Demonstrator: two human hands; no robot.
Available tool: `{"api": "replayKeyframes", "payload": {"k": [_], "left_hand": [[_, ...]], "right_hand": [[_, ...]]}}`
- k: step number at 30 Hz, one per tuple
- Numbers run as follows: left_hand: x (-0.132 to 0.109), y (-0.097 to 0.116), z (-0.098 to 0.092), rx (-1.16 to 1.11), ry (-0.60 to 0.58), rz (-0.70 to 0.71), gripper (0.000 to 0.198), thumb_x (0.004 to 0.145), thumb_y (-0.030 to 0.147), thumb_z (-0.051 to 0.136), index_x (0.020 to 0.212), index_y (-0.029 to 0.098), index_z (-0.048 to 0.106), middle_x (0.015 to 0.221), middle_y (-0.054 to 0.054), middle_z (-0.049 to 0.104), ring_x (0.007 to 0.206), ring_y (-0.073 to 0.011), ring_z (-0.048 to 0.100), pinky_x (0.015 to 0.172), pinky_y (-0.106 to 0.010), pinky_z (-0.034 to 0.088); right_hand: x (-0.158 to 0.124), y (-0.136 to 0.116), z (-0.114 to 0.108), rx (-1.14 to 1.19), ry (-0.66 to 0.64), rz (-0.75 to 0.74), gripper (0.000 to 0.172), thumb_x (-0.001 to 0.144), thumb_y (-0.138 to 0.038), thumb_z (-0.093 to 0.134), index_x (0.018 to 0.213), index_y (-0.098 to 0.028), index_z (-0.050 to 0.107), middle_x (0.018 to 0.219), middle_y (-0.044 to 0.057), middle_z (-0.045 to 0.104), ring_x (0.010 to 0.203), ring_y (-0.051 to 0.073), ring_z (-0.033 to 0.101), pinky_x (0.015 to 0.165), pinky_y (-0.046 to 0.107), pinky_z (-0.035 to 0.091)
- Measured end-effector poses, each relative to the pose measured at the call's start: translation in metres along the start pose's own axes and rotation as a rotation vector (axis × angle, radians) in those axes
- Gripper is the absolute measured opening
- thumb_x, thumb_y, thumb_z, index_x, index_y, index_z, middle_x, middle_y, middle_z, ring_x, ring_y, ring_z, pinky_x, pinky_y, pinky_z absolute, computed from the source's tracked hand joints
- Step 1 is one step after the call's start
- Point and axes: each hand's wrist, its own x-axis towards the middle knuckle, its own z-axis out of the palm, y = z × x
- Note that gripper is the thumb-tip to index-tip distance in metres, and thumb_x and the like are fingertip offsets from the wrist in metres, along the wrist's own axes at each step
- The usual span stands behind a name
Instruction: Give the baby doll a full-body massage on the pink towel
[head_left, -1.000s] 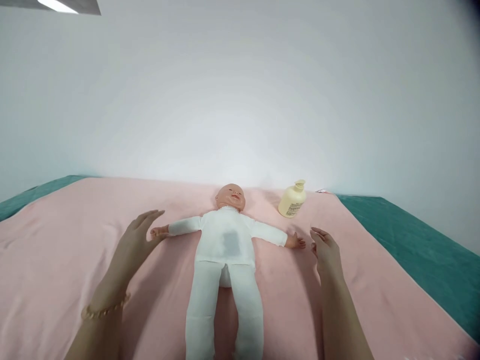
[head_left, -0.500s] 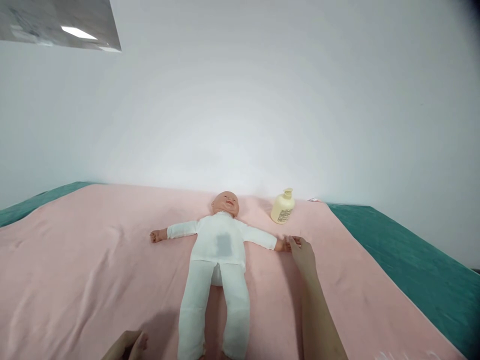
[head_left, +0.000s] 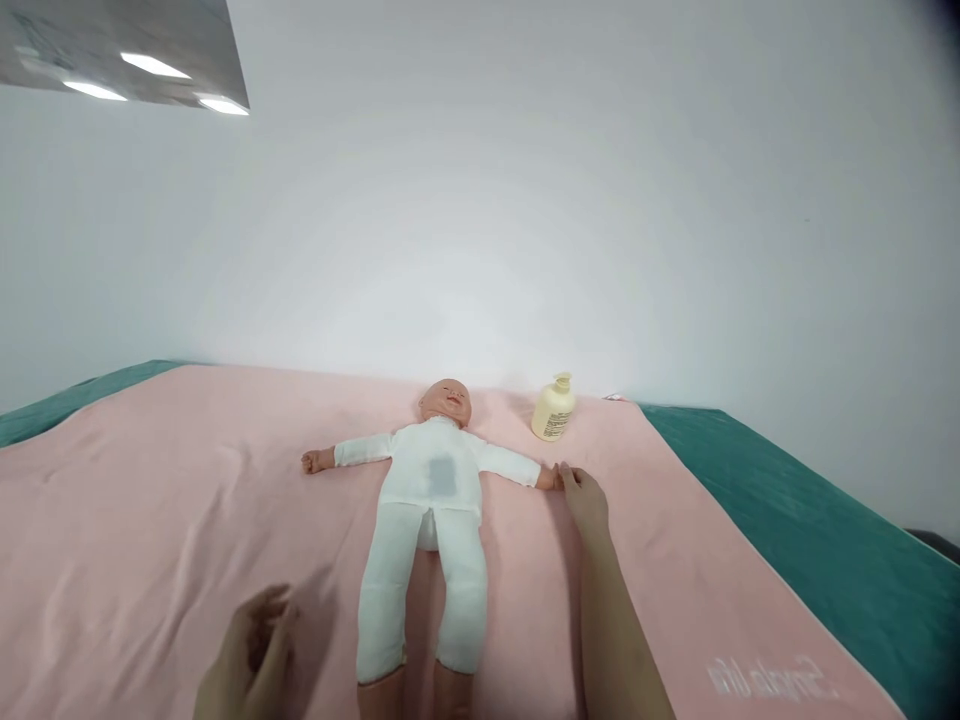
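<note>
One doll (head_left: 433,495) in white lies face up on a pink blanket (head_left: 195,500), the right hand (head_left: 587,502) gripping its little hand (head_left: 549,478) in a pinch, the left hand (head_left: 249,645) loosely open, while the yellow bottle's (head_left: 548,405) dark words (head_left: 553,426) and the blanket's pale letters (head_left: 796,678) look too blurry to read.

A person's right hand (head_left: 587,500) meets the doll (head_left: 429,470) at its outstretched hand, fingertips pinching where a second ago a gap lay between them. The left hand (head_left: 247,655), level with the doll's other hand a second ago and then mostly out of sight, is now beside the doll's trousered leg, fingers curled, thumb apart. As the head camera's view shifts, the doll's bare lower legs (head_left: 381,694) show below its cuffs; white lettering (head_left: 771,678), barely a trace earlier, appears right of those legs, and a third bright light (head_left: 94,91) shines above and left of the doll.
</note>
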Motion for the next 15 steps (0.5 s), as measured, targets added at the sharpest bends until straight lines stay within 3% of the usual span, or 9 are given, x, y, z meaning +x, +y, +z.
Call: {"api": "replayKeyframes", "payload": {"k": [2, 5, 8, 12, 15], "left_hand": [[0.031, 0.019, -0.006, -0.11, -0.02, -0.068, 0.05, 0.074, 0.058, 0.054, 0.112, 0.026, 0.052, 0.095, -0.008, 0.068, 0.084, -0.0289, 0.068, 0.065, -0.039, 0.056], [0.085, 0.039, -0.011, -0.174, -0.035, -0.102, 0.058, 0.075, 0.053, 0.058, 0.123, 0.022, 0.047, 0.109, -0.012, 0.065, 0.092, -0.0265, 0.067, 0.071, -0.036, 0.056], [0.132, 0.052, -0.007, -0.358, -0.053, -0.294, 0.064, 0.076, 0.049, 0.061, 0.13, 0.022, 0.041, 0.109, -0.014, 0.065, 0.094, -0.0269, 0.067, 0.071, -0.036, 0.056], [0.175, 0.063, 0.012, -0.52, -0.048, -0.271, 0.029, 0.081, 0.038, 0.059, 0.096, 0.013, 0.057, 0.101, -0.015, 0.066, 0.082, -0.0215, 0.069, 0.073, -0.032, 0.057], [0.19, 0.064, 0.026, -0.543, -0.013, -0.23, 0.021, 0.082, 0.032, 0.057, 0.086, 0.012, 0.058, 0.093, -0.013, 0.068, 0.076, -0.0186, 0.069, 0.072, -0.029, 0.056]], "right_hand": [[0.0, 0.001, 0.002, -0.035, -0.006, -0.02, 0.046, 0.089, -0.05, 0.037, 0.095, -0.016, 0.068, 0.1, 0.014, 0.07, 0.089, 0.026, 0.064, 0.07, 0.031, 0.043], [0.0, 0.0, 0.004, -0.051, -0.02, -0.035, 0.046, 0.089, -0.049, 0.038, 0.101, -0.016, 0.067, 0.105, 0.013, 0.069, 0.094, 0.025, 0.064, 0.072, 0.03, 0.043], [-0.002, -0.002, 0.007, -0.058, -0.028, -0.048, 0.044, 0.09, -0.046, 0.037, 0.104, -0.016, 0.065, 0.109, 0.013, 0.067, 0.097, 0.025, 0.062, 0.074, 0.031, 0.043], [-0.003, -0.004, 0.013, -0.034, -0.021, -0.063, 0.039, 0.091, -0.042, 0.037, 0.101, -0.017, 0.065, 0.112, 0.013, 0.064, 0.102, 0.025, 0.06, 0.079, 0.032, 0.043], [-0.001, -0.004, 0.015, 0.034, -0.015, -0.063, 0.041, 0.09, -0.046, 0.038, 0.112, -0.019, 0.059, 0.108, 0.009, 0.065, 0.097, 0.023, 0.062, 0.078, 0.031, 0.045]]}}
